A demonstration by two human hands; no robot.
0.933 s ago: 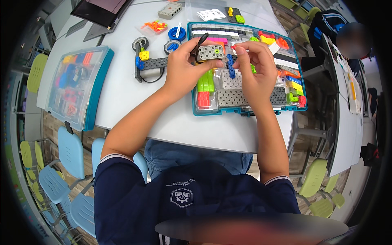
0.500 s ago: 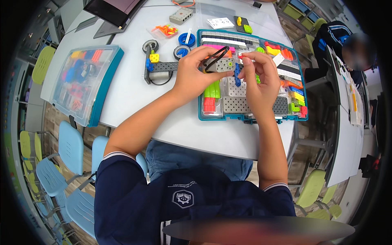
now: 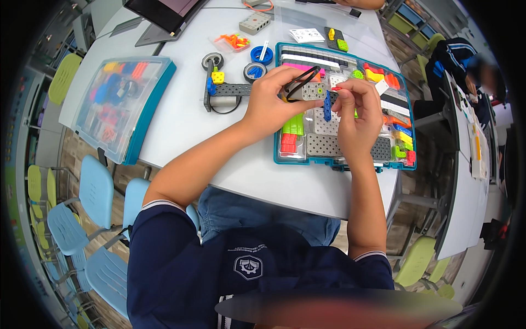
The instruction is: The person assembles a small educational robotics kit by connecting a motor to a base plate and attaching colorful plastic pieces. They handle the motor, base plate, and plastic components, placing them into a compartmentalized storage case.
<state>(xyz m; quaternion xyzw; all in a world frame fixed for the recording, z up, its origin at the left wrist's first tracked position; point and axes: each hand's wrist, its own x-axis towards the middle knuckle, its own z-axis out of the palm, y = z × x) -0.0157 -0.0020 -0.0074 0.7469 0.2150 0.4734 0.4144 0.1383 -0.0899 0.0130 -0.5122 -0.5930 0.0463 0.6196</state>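
Note:
My left hand (image 3: 266,107) is closed around a grey block with holes (image 3: 312,91), which has a looped black cable (image 3: 301,82). Close beside it, the fingertips of my right hand (image 3: 359,118) pinch a small red piece (image 3: 336,88), mostly hidden by the fingers. A blue connector piece (image 3: 327,107) shows between the two hands; whether it is joined to the grey block I cannot tell. Both hands are above an open teal case (image 3: 293,161) of sorted plastic building parts. Left of them lies a part-built frame with a dark grey beam (image 3: 234,89), a yellow block (image 3: 218,77) and wheels.
A closed clear-lidded case (image 3: 101,104) stands at the table's left. Farther back are a laptop (image 3: 159,16), a blue wheel (image 3: 262,54), a bag of orange pieces (image 3: 232,41), a grey box (image 3: 255,23) and a white paper (image 3: 307,35). Another person (image 3: 455,55) sits at the right.
The whole view has shifted slightly, so the table's things sit a little farther right and lower. Both hands keep their hold on the grey block and the red piece.

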